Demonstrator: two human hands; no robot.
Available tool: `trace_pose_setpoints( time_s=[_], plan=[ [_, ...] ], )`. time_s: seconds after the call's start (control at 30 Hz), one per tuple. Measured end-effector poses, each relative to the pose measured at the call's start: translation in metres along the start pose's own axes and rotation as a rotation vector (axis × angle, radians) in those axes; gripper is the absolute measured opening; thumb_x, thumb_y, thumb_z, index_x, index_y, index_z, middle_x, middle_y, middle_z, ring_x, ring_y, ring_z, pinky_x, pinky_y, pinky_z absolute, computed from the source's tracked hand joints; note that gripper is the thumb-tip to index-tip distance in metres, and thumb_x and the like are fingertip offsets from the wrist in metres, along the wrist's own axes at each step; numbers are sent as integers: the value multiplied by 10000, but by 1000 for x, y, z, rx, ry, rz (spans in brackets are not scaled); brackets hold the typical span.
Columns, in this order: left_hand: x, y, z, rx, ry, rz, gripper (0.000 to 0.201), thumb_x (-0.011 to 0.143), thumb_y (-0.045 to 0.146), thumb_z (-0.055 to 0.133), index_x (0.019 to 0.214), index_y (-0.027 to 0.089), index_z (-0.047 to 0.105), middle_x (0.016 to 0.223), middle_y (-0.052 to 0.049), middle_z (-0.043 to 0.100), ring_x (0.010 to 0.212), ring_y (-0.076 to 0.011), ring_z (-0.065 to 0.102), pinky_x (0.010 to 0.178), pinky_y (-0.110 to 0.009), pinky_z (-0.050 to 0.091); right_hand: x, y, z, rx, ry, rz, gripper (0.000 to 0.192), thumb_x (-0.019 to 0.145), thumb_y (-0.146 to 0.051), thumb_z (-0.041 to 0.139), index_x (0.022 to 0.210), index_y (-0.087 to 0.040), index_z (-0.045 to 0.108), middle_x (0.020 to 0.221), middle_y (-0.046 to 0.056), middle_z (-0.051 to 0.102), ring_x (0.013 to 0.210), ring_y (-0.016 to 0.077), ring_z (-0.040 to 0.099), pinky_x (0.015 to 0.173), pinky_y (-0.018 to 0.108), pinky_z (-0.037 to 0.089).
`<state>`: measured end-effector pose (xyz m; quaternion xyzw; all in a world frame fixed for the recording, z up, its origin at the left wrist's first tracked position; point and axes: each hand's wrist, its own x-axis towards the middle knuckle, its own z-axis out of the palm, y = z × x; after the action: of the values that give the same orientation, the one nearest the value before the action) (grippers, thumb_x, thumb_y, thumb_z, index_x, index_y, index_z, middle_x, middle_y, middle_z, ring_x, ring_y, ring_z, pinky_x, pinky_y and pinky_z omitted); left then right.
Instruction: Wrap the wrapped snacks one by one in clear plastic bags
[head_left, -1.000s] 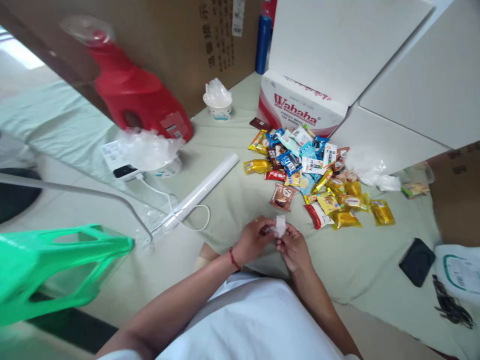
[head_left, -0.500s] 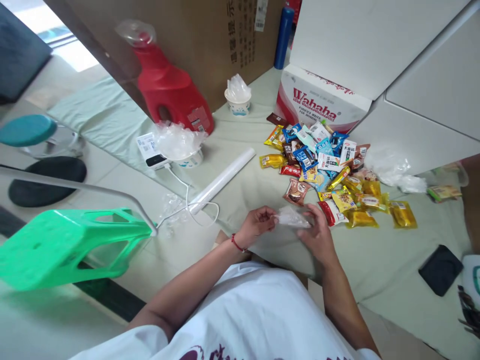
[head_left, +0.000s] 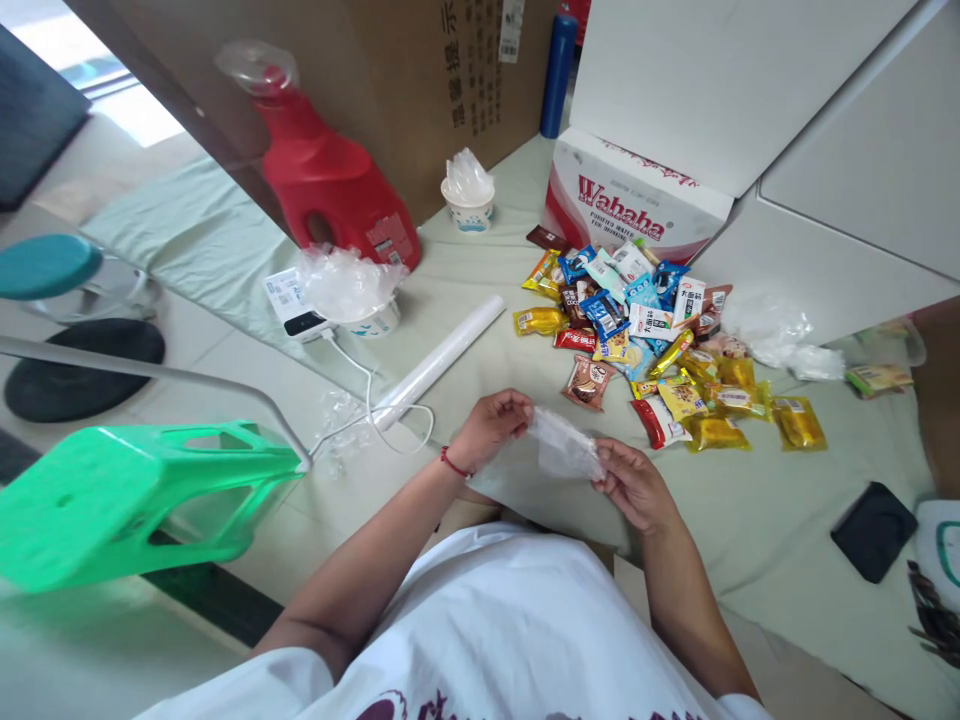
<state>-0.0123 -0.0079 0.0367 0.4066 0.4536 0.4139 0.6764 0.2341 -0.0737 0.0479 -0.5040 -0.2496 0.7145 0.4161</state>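
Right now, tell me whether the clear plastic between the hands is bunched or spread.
Spread, though wrinkled: the clear plastic reaches from the left hand to the right hand, each pinching one end.

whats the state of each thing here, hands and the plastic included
Left hand: pinching one end of the clear plastic
Right hand: pinching the other end
Clear plastic: spread between both hands
Snack packets: loosely heaped
White roll: lying down
Far cup: upright, plastic poking out
Near cup: upright, plastic bulging over its rim
Red jug: standing, clear plastic over its top
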Motion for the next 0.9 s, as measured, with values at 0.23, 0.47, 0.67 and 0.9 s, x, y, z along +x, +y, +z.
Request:
trace_pose_setpoints(
  time_s=[0.23,0.47,0.67,0.9],
  plan=[
    [-11,-6,18,76,151,-59,381,837,544,699,988,205,616,988,-45,646,861,-174,624,625,-250,498,3,12,17,-9,100,-119,465,665,-478,938,1018,-245,745,784,-4,698,757,158,662,707,280,578],
    [-4,-18,24,44,100,24,330,761,459,786,740,180,610,719,13,595,690,-118,513,669,-250,410,7,14,15,-62,306,-223,382,698,-528,884,831,-222,698,732,-26,614,652,113,544,545,213,458],
    [-12,-12,9,-348,31,70,398,718,481,866,801,204,594,923,-44,737,958,-196,682,895,-325,485,1,16,-16,-37,446,-229,390,676,-521,890,771,-216,666,751,-5,622,611,103,488,465,197,359],
    [-28,-2,23,-333,-176,-8,440,687,484,902,758,195,578,1267,-109,705,1129,-297,694,945,-422,527,3,3,1,-32,241,-266,608,754,-694,787,1220,-313,699,1176,50,706,1020,202,644,789,318,577]
  ],
)
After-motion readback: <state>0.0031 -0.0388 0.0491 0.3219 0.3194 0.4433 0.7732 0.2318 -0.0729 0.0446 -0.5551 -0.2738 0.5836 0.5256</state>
